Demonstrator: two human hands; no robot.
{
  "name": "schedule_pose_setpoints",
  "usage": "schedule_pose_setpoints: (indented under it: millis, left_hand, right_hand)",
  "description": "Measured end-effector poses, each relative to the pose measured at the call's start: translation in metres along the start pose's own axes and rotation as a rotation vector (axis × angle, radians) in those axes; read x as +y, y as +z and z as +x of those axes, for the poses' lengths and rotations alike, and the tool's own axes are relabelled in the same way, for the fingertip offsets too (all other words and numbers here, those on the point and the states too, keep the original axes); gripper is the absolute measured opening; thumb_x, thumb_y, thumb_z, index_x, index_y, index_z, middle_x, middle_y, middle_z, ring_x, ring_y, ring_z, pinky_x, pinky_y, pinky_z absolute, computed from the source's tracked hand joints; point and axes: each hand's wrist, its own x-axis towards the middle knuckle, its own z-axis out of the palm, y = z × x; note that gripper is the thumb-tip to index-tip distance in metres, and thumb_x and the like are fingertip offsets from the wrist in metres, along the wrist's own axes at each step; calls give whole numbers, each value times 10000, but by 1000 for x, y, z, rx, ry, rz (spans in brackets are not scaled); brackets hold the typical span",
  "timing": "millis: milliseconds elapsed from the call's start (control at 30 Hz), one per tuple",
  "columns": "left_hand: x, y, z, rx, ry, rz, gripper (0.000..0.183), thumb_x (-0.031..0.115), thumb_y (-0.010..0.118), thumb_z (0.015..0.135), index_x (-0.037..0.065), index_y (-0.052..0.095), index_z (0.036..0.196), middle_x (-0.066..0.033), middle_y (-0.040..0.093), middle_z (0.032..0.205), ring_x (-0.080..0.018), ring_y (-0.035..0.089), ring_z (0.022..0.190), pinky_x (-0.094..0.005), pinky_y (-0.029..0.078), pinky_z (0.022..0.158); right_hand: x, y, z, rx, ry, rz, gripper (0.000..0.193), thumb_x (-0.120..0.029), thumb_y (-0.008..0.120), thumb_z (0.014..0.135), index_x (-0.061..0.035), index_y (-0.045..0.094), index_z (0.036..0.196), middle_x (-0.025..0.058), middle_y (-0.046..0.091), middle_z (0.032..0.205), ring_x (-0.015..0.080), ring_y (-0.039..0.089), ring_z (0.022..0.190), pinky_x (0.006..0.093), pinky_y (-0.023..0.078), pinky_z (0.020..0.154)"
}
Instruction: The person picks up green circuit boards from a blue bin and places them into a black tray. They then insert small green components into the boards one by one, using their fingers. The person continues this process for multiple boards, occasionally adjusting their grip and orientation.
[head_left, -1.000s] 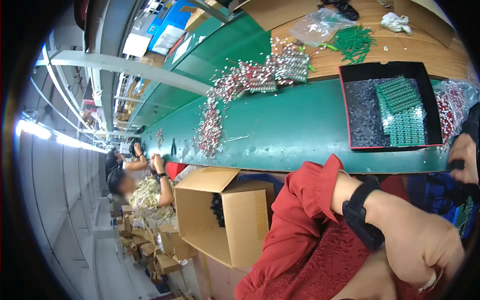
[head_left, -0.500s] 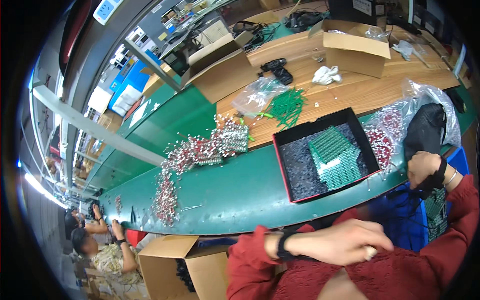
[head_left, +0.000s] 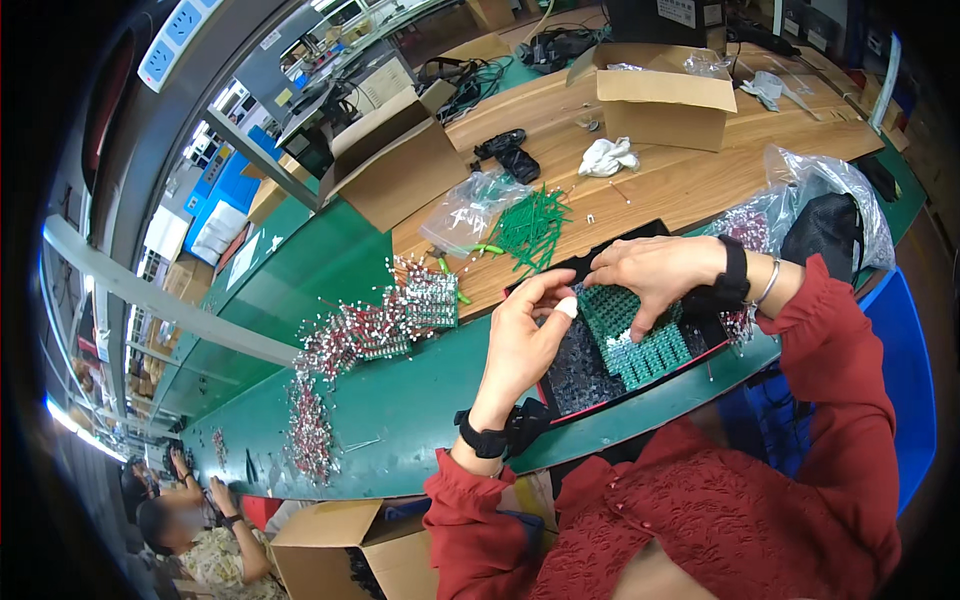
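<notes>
Both hands are over a black shallow box with a red edge (head_left: 645, 383), which holds dark grey loose bits and green circuit-board panels (head_left: 650, 345). My right hand (head_left: 655, 275) reaches across the panels from the right, thumb pointing down and apart from the fingers. At the box's left side is my left hand (head_left: 525, 340), its fingers bent and a gap between thumb and forefinger. A white cover sits on one of its fingertips. I see nothing held in either hand. The hands hide part of the box and panels.
Left on the green bench (head_left: 400, 440) lies a heap of red-and-white wired parts (head_left: 320, 400) beside filled boards (head_left: 430, 300). Green strips (head_left: 530, 230), a clear bag (head_left: 470, 210) and cardboard boxes (head_left: 665, 105) lie beyond. A blue bin (head_left: 915, 380) stands right; another person (head_left: 215, 545) works far left.
My right hand has come from the black bag at the right to above the panels. My left hand has risen from in front of my chest to the box's left side. The view has shifted slightly.
</notes>
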Motion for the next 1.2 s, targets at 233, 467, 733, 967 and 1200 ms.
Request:
schedule_pose_setpoints:
  millis: [233,467,733,967,1200]
  left_hand:
    - [-13,-2,14,-5,-28,-31,205,133,512,981,-19,644,943,-42,635,724,-88,593,635,-227,497,613]
    - [-20,-4,8,-42,-133,-26,171,102,530,965,-26,643,951,-57,645,747,-94,611,651,-227,509,596]
    - [-16,-2,-27,4,-214,-18,223,8,601,892,-32,635,1109,-80,677,911,-119,653,818,-245,532,754]
    - [-24,9,-14,179,151,201,504,49,718,786,9,552,1260,-104,641,1048,-159,641,889,-277,518,805]
    - [-46,16,-16,281,29,-112,417,54,653,867,-29,498,1244,-127,541,1154,-168,632,935,-283,553,761]
  right_hand:
    - [13,18,6,-41,102,110,970,-445,838,578,-18,453,1359,223,572,1180,349,507,1178,412,444,969]
    - [4,18,-9,223,30,287,885,-479,806,659,-15,471,1334,225,592,1162,367,562,1091,410,455,944]
    - [3,18,-7,301,239,1031,556,-405,574,945,-24,490,1341,106,624,1127,171,583,1044,294,468,886]
    - [-13,14,-3,227,370,1775,556,-588,384,965,-143,506,1274,55,657,1064,184,656,914,407,551,809]
    - [-15,37,14,167,256,1855,502,-496,404,989,-110,491,1299,71,643,1118,204,649,991,436,545,857]
